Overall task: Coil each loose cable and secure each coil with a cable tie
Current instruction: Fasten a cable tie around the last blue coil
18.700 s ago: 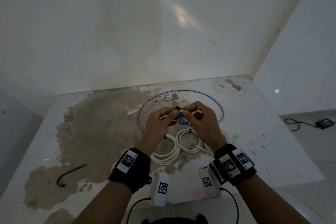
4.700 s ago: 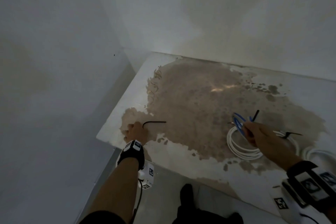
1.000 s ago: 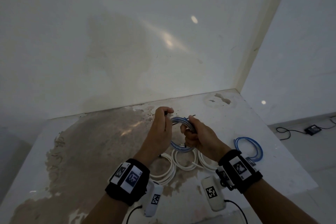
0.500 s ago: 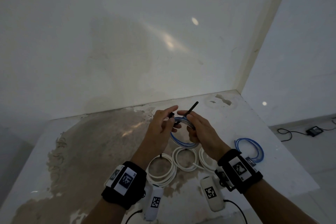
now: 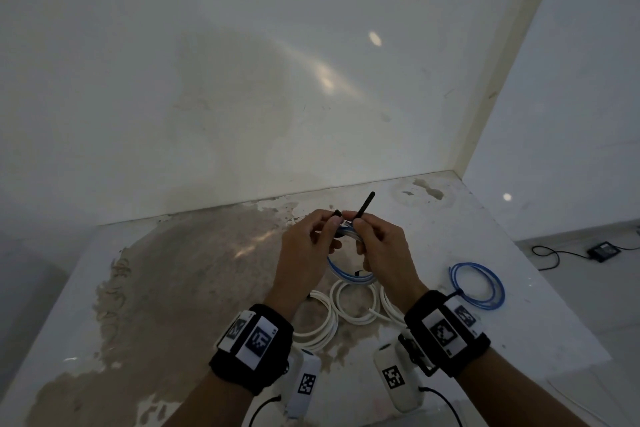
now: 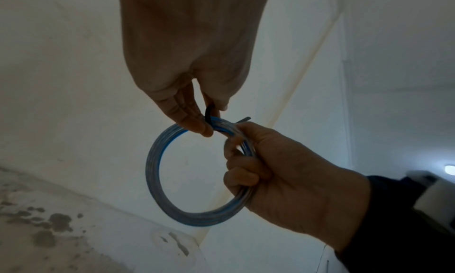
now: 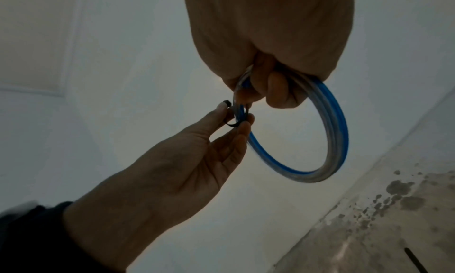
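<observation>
So we've got the blue coil (image 5: 349, 274) held up in the air over the table (image 5: 194, 288), about mid-frame in the head view, right between both hands. Right hand (image 5: 384, 250) is curled around the right side of the bundle, keeping the loops together. Left hand (image 5: 304, 253) is pinching the black cable tie (image 6: 208, 114) where it wraps the coil at the top.

Handling-wise we'd guess it's light, thin and springy, so the loops will want to fan out if that right-hand grip relaxes. The best place to hold is right next to the tie, loops squeezed flat. The tie itself is skinny, stiff and probably slick.

The head view shows the tie's tail poking up toward the upper right, plus the white coils (image 5: 322, 319) and another blue coil (image 5: 479, 284) lying on the table. The wrist views show the actual wrap. We can't really tell if the tail is through the head yet, too dim.
</observation>
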